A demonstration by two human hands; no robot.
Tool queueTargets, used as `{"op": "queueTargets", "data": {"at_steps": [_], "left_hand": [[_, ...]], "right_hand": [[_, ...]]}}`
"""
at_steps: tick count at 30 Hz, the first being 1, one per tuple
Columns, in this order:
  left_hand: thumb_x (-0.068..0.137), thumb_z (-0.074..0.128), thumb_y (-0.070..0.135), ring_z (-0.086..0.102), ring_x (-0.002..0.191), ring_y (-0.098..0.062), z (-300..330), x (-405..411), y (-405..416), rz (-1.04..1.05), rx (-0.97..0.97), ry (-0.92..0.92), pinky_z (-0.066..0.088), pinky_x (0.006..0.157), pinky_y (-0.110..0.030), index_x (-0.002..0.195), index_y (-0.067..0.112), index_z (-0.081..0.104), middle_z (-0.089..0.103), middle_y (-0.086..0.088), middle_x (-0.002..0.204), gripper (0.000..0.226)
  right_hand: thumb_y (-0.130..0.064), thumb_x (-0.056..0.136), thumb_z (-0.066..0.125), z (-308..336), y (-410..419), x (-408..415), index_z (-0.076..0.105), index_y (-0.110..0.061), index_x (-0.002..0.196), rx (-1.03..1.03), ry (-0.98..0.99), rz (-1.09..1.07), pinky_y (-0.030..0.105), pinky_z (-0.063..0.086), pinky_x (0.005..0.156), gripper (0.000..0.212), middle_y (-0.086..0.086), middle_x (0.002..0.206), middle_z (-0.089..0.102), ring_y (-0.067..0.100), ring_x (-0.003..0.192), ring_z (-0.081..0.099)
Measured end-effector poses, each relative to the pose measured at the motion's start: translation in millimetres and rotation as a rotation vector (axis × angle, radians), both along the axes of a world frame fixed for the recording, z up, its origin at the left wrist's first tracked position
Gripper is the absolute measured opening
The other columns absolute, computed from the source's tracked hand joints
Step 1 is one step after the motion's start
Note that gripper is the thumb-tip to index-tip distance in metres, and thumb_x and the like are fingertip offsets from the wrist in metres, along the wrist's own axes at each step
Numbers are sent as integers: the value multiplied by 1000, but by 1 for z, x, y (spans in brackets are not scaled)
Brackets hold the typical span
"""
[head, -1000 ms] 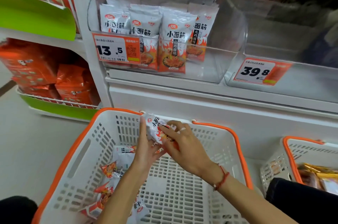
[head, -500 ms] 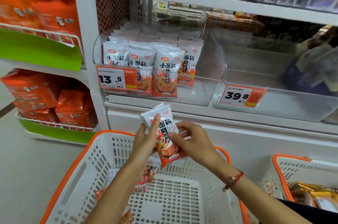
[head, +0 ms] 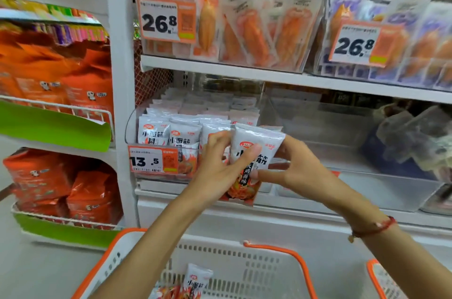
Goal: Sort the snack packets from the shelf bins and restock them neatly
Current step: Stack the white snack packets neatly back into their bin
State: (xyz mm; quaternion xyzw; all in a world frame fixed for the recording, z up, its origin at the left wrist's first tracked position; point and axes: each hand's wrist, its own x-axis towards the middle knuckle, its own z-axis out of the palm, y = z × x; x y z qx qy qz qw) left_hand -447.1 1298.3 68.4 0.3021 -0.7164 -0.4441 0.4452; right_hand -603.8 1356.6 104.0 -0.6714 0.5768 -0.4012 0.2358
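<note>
Left hand (head: pixel 215 166) and right hand (head: pixel 297 166), fingers clamped on a white-and-orange foil snack packet (head: pixel 252 157), held it upright for insertion at the clear plastic shelf bin (head: pixel 137 125) front edge.

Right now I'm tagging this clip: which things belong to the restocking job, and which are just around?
Job:
- held packet, gripped by left hand and right hand
- 13.5 bin of matching packets
- white basket with spare packet

Just around:
- orange bags
- 26.8 tag
</note>
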Motion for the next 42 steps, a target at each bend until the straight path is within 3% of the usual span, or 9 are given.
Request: {"op": "queueTargets", "data": {"at_steps": [4, 9, 12, 17, 24, 28, 33, 36, 42], "left_hand": [[68, 41, 86, 23, 135, 3, 13, -1, -31, 39, -225, -123, 19, 108, -14, 138, 46, 37, 27, 15, 145, 81], [97, 37, 57, 5, 147, -11, 8, 5, -82, 280, -591, -775, 2, 118, -35, 154, 31, 15, 7, 8, 161, 66], [98, 45, 46, 10, 148, -16, 2, 5, -98, 285, -626, -999, 0, 119, -40, 154, 27, 16, 16, 1, 161, 66], [94, 52, 41, 35, 134, -19, 2, 15, -104, 410, -687, -940, 21, 111, -36, 143, 26, 34, 43, 4, 145, 54], [94, 54, 43, 32, 137, -16, -2, 25, -108, 391, -609, -873, 12, 114, -33, 147, 26, 28, 36, 6, 150, 61], [95, 54, 42, 29, 138, -15, -1, 27, -111, 326, -598, -866, 11, 112, -33, 147, 27, 29, 32, 8, 152, 60], [95, 54, 41, 27, 139, -15, -1, 26, -112, 270, -611, -856, 13, 112, -34, 147, 27, 30, 31, 9, 152, 59], [95, 54, 41, 26, 139, -15, -2, 25, -111, 268, -611, -855, 12, 112, -33, 147, 27, 29, 30, 9, 153, 59], [96, 53, 40, 25, 139, -15, -2, 24, -109, 279, -611, -838, 10, 112, -31, 148, 28, 28, 30, 9, 153, 59]], "right_hand": [[-11, 74, 81, 11, -5, -18, 57, -25, 120, -105, -37, -112, 16, 53, 82, 54, -9, 106, 70, 3, 96, 66], [-10, 74, 80, 31, -19, -27, 54, -27, 119, -317, 122, -271, 27, 54, 84, 55, -18, 105, 66, 4, 98, 63], [-15, 74, 76, 31, -44, -22, 53, -19, 110, -319, 343, -325, 46, 55, 79, 43, -3, 100, 69, 22, 92, 64], [-16, 74, 72, 26, -89, -10, 50, -14, 105, -230, 451, -340, 48, 54, 72, 38, 6, 95, 66, 32, 86, 62], [-15, 64, 85, 4, -132, -12, 47, -13, 126, 150, 395, -277, 41, 55, 84, 73, 7, 112, 63, 27, 99, 62], [-22, 62, 88, 9, -133, -16, 34, -17, 140, 17, 522, -285, 43, 45, 97, 95, 9, 131, 45, 28, 119, 45], [-32, 76, 79, 14, -123, -24, 50, -24, 133, 16, 877, -161, 42, 45, 98, 65, 3, 136, 53, 25, 124, 48], [-38, 81, 73, 16, -124, -22, 40, -17, 141, 41, 1001, -229, 41, 47, 93, 72, 8, 135, 54, 29, 120, 52], [-45, 78, 75, 18, -140, -17, 50, -12, 127, 151, 1025, -192, 38, 45, 86, 64, 9, 126, 56, 29, 112, 54]]}}
